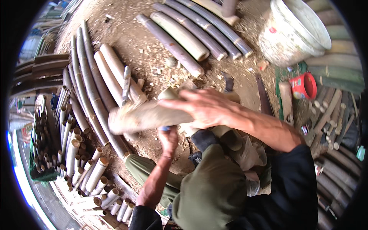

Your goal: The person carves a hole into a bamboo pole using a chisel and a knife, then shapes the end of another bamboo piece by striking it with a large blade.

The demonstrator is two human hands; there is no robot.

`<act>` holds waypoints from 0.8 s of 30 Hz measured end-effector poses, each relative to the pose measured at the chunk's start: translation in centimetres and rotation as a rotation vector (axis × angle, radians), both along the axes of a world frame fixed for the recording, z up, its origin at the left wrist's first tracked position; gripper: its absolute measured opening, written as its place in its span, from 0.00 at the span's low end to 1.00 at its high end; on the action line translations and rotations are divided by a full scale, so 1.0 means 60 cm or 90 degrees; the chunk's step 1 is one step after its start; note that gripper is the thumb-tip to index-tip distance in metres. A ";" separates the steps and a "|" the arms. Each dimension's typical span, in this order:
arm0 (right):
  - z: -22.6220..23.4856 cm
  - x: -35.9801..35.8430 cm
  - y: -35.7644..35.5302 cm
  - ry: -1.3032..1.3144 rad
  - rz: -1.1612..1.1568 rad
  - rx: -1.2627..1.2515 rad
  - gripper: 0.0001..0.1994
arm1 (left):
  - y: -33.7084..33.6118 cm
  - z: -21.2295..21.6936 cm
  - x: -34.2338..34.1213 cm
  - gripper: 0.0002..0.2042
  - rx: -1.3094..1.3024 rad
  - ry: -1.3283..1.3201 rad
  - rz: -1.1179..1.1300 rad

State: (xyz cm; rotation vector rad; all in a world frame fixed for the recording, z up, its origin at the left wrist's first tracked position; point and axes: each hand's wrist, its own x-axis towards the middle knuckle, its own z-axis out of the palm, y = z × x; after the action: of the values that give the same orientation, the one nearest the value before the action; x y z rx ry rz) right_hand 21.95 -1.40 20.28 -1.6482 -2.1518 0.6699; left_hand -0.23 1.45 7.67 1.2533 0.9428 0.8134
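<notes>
My right hand (207,108) reaches across from the right, its fingers wrapped over one end of a thick pale piece of wood (147,118). Motion blurs that wood, so its exact shape is unclear. Below it my left hand (168,142) is closed in a fist with a bit of blue showing at its top; what it grips is hidden behind the wood. A narrow metal blade (126,82) points up past the wood's left part; whether it joins anything in my left hand cannot be seen. A cut bamboo end (168,93) shows just beyond my right fingers.
Long bamboo poles (86,84) lie at the left, and shorter bamboo lengths (180,42) lie on the chip-strewn ground ahead. Cut bamboo tubes (97,172) are stacked at the lower left. A dirty white bucket (281,44) and a small red bucket (297,87) stand at the right.
</notes>
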 end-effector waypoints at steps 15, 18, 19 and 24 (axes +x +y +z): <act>-0.368 0.014 -0.402 0.099 -0.885 0.049 0.47 | 0.074 0.000 -0.110 0.08 0.739 0.553 -0.591; -0.435 0.012 -0.435 -0.025 -0.914 0.038 0.47 | 0.068 -0.087 -0.155 0.12 0.775 0.521 -0.577; -0.442 0.019 -0.446 -0.061 -0.909 0.026 0.46 | 0.071 -0.097 -0.159 0.14 0.795 0.509 -0.544; -0.417 0.044 -0.438 -0.300 -0.894 -0.073 0.40 | 0.199 -0.048 -0.285 0.25 0.538 0.768 0.118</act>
State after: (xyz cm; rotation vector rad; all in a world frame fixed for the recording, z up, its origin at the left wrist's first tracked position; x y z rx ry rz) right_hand 24.56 -27.70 -4.76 -2.9007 -0.6327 -0.0668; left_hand -17.31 13.41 4.77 2.5416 1.7648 0.5432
